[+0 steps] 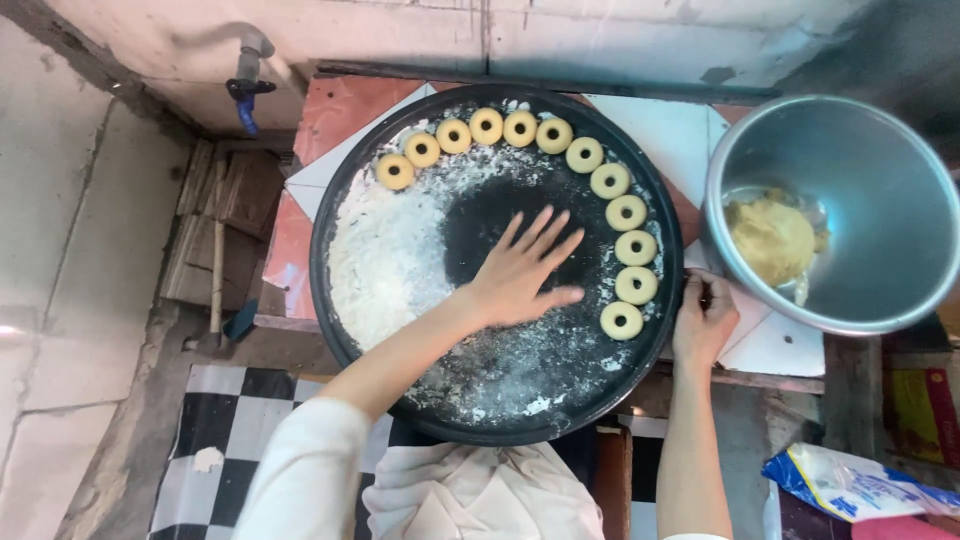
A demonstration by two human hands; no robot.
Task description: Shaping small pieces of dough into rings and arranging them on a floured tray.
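The left hand lies flat, fingers spread, on the bare centre of the round black tray; sweeping lightly would spread the powdery flour to their left evenly. The right hand, fingers curled, grips the rim beside soft dough rings, steel bowl beyond.

Left hand splayed, right hand curled.

A rough home kitchen: floured baking tray, dough bowl, wall tap.
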